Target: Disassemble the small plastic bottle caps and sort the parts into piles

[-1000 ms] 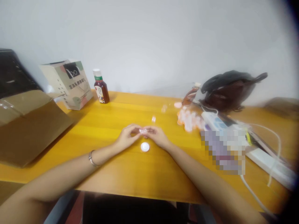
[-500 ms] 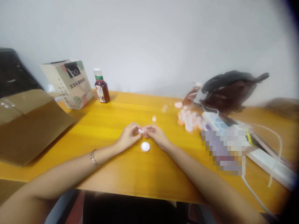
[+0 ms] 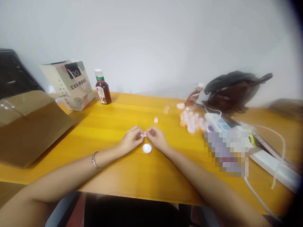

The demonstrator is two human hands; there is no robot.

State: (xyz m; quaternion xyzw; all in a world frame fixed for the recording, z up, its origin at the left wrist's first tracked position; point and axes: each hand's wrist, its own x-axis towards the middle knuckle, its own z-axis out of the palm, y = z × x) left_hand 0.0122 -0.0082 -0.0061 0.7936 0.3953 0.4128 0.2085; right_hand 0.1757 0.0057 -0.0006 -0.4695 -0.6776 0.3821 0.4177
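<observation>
Over the middle of the yellow wooden table, my left hand (image 3: pixel 132 139) and my right hand (image 3: pixel 157 137) meet with fingers pinched. Between their fingertips is a small clear, shiny piece (image 3: pixel 143 135), too small and blurred for me to name its kind. Both hands are closed on it, one at each side. Just below it on the table lies a round white disc (image 3: pixel 147 148), like a lid. A little beyond my right hand sits another small clear-and-pinkish piece (image 3: pixel 156 120).
Cardboard box (image 3: pixel 35 126) at left, a printed paper bag (image 3: pixel 78 85) and a dark red bottle (image 3: pixel 103 90) behind. To the right are a heap of pale pinkish pieces (image 3: pixel 193 119), another bottle (image 3: pixel 194 96), a dark bag (image 3: pixel 233 91) and a white power strip (image 3: pixel 272 167) with cable.
My right hand's fingers have curled in and shifted slightly at the clear piece, which sits a touch lower. The disc and the other things stay in place.
</observation>
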